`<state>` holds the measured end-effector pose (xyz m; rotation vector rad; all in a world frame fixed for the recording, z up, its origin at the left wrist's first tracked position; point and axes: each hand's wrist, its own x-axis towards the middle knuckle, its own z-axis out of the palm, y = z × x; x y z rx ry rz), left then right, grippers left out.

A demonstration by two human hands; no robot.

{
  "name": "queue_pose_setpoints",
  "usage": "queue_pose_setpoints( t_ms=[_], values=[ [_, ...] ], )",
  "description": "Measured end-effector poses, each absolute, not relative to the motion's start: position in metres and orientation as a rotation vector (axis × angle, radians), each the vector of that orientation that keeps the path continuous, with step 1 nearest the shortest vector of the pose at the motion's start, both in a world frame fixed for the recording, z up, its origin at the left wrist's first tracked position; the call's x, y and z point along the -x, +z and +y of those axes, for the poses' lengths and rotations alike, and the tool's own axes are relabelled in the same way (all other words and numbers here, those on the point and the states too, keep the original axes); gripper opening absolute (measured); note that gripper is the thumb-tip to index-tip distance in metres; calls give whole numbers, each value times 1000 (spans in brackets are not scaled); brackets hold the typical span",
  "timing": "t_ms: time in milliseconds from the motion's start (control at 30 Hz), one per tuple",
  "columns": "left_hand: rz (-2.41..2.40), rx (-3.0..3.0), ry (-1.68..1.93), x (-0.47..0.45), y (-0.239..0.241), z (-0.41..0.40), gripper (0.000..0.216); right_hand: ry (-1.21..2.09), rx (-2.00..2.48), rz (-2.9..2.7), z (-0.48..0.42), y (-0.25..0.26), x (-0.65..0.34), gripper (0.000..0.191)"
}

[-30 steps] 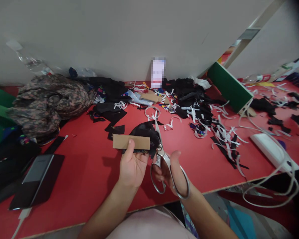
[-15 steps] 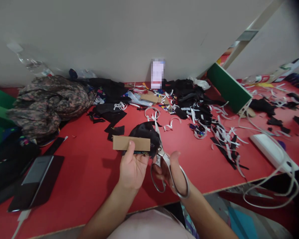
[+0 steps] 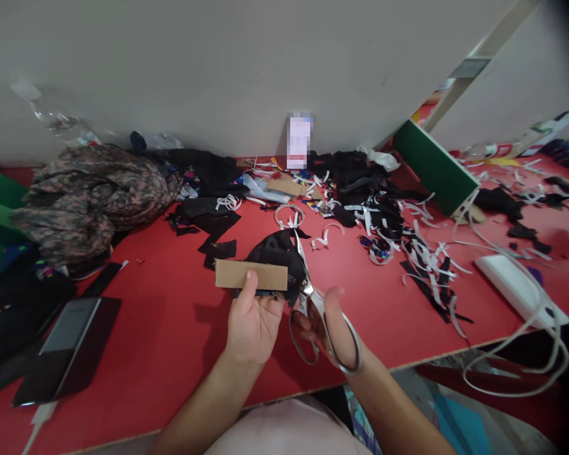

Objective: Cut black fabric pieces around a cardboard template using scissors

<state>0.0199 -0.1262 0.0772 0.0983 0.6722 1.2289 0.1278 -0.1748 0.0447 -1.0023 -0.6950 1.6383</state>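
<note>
Cardboard strip [image 3: 271, 277] over black cloth [image 3: 275, 248], pinched between left fingers [image 3: 271, 309], scissors [image 3: 308, 287] gripped by right fingers [image 3: 305, 325]

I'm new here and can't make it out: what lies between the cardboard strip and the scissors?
Black fabric lies between the cardboard strip and the scissors, in the head view.

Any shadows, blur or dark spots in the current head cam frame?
Head view: soft shadow on the red table left of the left hand; scissors fairly crisp, gold marks below the cardboard piece too soft to read. Same head view: upright screen pixelated, upper-right corner falls to black.
</note>
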Motion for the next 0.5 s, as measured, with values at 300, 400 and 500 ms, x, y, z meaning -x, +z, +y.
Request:
queue_pose_setpoints(
  t_ms=[300, 400, 500],
  values=[
    [633, -144, 1196, -19, 74, -130, 25, 1611, 1012, -726, -174, 46, -130, 68],
    [618, -155, 1182, -18, 74, -130, 27, 1604, 1006, -699, -173, 46, -130, 68],
    [629, -134, 1223, -17, 77, -127, 26, 1662, 997, -630, -172, 46, -135, 66]
  ],
)
